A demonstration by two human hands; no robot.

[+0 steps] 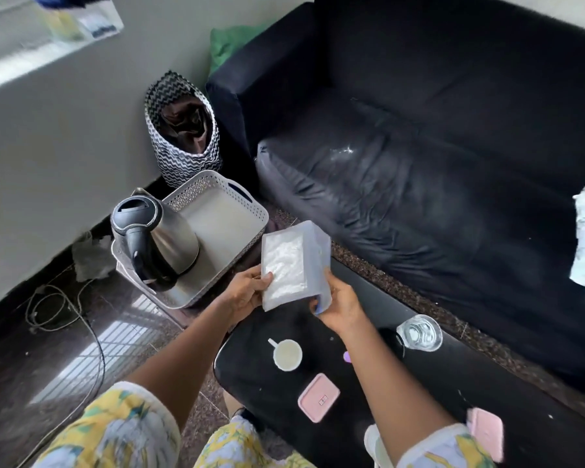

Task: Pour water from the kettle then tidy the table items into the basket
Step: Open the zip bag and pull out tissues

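Head view: both hands are clamping one container, raised over the far left end of the black table (436, 383).
Left hand (247, 292): closing on the container's near left edge, with the thumb lying across the broad face and the fingers curling behind it.
Right hand (341, 307): wrapping round the near right corner, with the fingers tucking under a bluish clip.
Container (289, 265): one, translucent, with white powder showing through; it is sitting between the two hands and touching both.
Nearer than the grip: two lids are lying flat on the table, a pink lid (319, 396) between the forearms and a second pink lid (486, 434) outside the right elbow.
Between the forearms: one white cup (287, 354) is standing just short of the hands, a spoon handle sticking out of it.
Right of the right hand: one glass (419, 332) of clear water is standing on the table, near the wrist.
Axis: the container's long axis is running from the palms up and away, its far end pointing toward the sofa (419, 130) and its broad face tilting toward the camera.
Beyond the left hand: one grey basket (213, 184) is sitting off the table, and one kettle (156, 238) is standing upright in its near left corner, handle facing the person.
Farthest: one zigzag bag (183, 136) is standing behind the basket.
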